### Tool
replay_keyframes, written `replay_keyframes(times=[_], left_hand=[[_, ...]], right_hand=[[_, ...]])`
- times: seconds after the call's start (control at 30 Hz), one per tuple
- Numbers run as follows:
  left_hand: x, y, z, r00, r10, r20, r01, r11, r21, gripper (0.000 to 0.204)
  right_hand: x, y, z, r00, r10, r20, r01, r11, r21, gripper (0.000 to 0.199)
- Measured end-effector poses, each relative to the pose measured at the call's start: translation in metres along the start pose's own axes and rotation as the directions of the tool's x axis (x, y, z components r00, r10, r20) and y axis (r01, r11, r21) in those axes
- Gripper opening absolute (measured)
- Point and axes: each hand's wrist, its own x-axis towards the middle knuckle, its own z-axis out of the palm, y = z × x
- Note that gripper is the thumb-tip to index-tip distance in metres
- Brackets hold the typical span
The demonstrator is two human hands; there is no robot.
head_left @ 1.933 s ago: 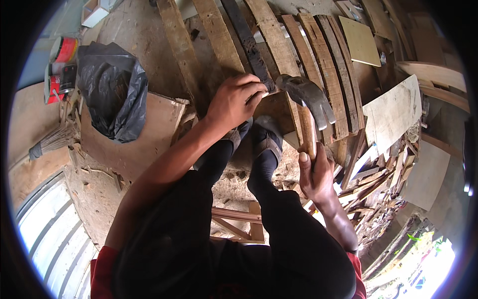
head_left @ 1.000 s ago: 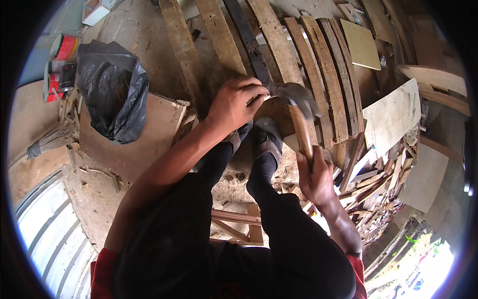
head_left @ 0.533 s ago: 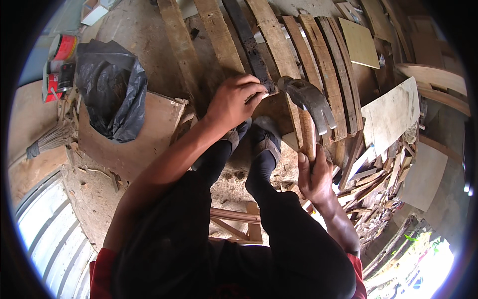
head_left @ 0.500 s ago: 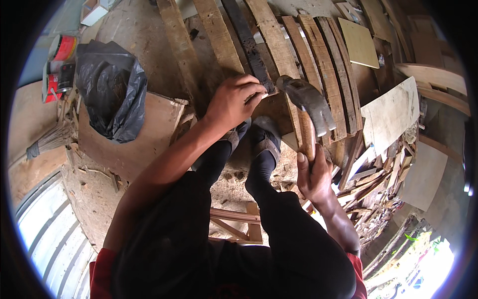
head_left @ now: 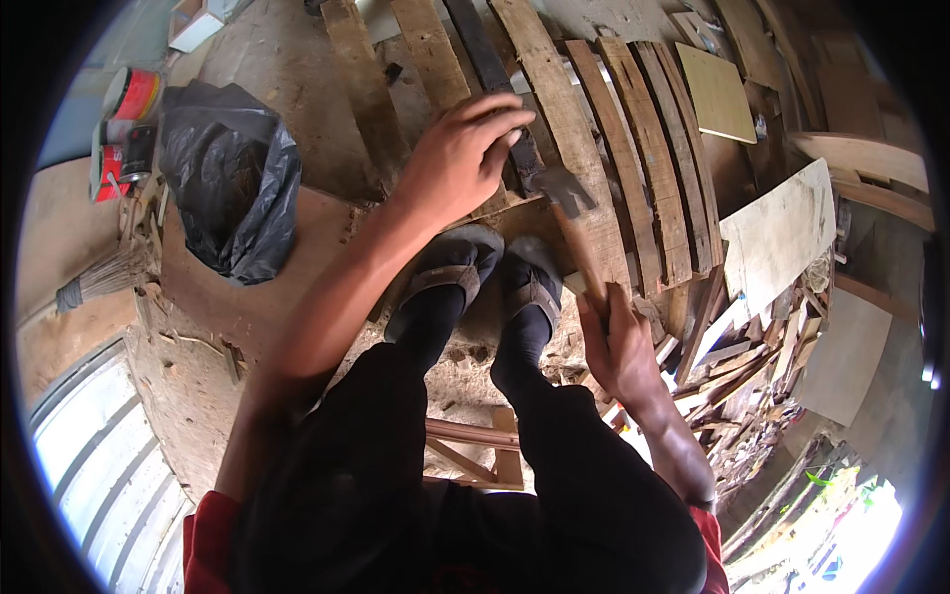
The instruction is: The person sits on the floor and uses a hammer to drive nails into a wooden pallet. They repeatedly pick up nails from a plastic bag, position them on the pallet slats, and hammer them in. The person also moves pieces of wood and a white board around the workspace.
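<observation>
My left hand (head_left: 460, 158) reaches forward and presses its fingertips on a dark wooden slat (head_left: 492, 69) in a row of planks lying on the ground. My right hand (head_left: 618, 342) grips the wooden handle of a hammer (head_left: 572, 213), whose metal head sits low on the planks just right of my left fingers. Whether a nail is under the fingers cannot be seen. My two feet in dark sandals (head_left: 490, 277) stand on the boards just behind the hammer.
A black plastic bag (head_left: 233, 183) lies at the left next to red-labelled cans (head_left: 124, 129). A broom (head_left: 104, 277) rests at the left edge. A pale board (head_left: 777, 233) and a heap of offcuts (head_left: 737, 366) fill the right side.
The hammer swung up and down between frames; its head is now lower and closer to my left fingers than half a second ago. My left hand stays on the slat.
</observation>
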Motion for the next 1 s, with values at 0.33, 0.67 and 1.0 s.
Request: replay_keyframes(times=[0.33,0.67,1.0], left_hand=[[-0.013,-0.023,0.03,0.989,-0.038,0.144,-0.022,0.919,0.394,0.048],[-0.016,-0.023,0.028,0.992,-0.033,0.118,-0.018,0.914,0.405,0.05],[-0.017,-0.021,0.034,0.994,-0.043,0.105,-0.001,0.921,0.39,0.049]], right_hand=[[-0.005,0.012,0.008,0.997,-0.052,-0.061,0.053,0.998,0.016,0.029],[-0.017,-0.009,-0.007,0.942,-0.292,-0.165,0.303,0.952,0.043,0.036],[-0.012,0.002,0.011,0.992,-0.078,-0.096,0.085,0.994,0.065,0.024]])
